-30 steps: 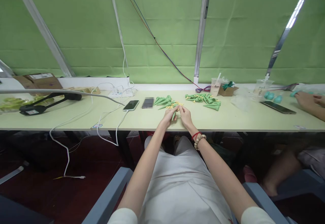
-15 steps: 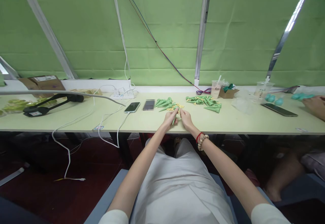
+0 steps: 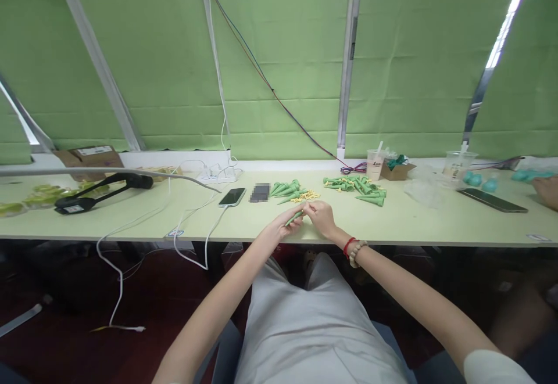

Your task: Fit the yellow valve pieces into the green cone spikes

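Observation:
A slim green cone-shaped piece lies slantwise in my left hand, whose fingers are closed around it. My right hand pinches at the upper end of that piece; whatever is between its fingertips is too small and covered to make out. Just beyond my hands is a scatter of small yellow pieces. A bunch of similar green cones lies behind them to the left. Farther right sits another pile of green cones with yellow bits among them.
Left of the cones are a charging phone, a power strip and a black strapped device. On the right stand drink cups, a small cardboard box and a dark phone. Another person's hand shows at the right edge.
The cone has turned from pointing down to lying slantwise across my left hand. My right hand has turned over its upper end. The whole view has shifted slightly.

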`<state>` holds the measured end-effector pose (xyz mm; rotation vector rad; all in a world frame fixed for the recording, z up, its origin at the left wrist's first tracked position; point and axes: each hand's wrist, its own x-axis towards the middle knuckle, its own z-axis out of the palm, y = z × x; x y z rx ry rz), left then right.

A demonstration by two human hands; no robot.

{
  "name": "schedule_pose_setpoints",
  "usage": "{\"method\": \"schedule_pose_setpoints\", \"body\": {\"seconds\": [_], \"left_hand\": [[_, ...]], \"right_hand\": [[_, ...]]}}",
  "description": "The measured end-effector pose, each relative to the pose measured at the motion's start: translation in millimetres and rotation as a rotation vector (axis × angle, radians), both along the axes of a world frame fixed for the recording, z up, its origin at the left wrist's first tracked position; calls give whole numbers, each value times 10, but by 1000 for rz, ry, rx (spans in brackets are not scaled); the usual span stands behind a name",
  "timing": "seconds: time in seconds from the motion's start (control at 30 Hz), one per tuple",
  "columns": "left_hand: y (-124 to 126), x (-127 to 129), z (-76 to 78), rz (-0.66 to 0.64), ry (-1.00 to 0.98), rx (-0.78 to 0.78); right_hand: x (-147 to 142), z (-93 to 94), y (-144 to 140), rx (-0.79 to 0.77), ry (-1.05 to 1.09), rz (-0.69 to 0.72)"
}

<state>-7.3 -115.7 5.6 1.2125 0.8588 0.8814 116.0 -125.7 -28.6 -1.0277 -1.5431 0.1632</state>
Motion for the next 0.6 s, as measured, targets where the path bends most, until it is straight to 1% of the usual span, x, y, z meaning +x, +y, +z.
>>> {"method": "schedule_pose_setpoints", "body": {"seconds": [0.07, 0.13, 0.2, 0.23, 0.27, 0.3, 0.37, 0.4, 0.43, 0.47, 0.53, 0.6], "left_hand": [[-83, -22, 142, -73, -1, -43], [-172, -42, 294, -126, -13, -65], [-268, -59, 438, -149, -32, -50], [-316, -63, 502, -135, -49, -4], [-360, -59, 561, -61, -58, 152], [-400, -48, 614, 69, -75, 351], [-454, 2, 705, 318, -147, 704], [-468, 36, 746, 402, -193, 816], [-475, 72, 785, 449, -242, 881], [-477, 105, 821, 461, -286, 908], [-483, 151, 883, 441, -362, 900], [-506, 156, 920, 415, -417, 875]], "right_hand": [[30, 162, 7, 24, -53, -10], [74, 380, -8, 39, -116, 6], [103, 631, -65, 56, -172, 30], [102, 759, -110, 68, -204, 43], [86, 882, -164, 101, -253, 32], [56, 997, -221, 127, -259, 2], [-46, 1194, -334, 161, -173, -75], [-109, 1274, -382, 164, -114, -85], [-175, 1341, -420, 159, -52, -81], [-238, 1395, -448, 148, 0, -65], [-336, 1475, -477, 128, 70, -48], [-381, 1524, -484, 142, 69, -78]]}}
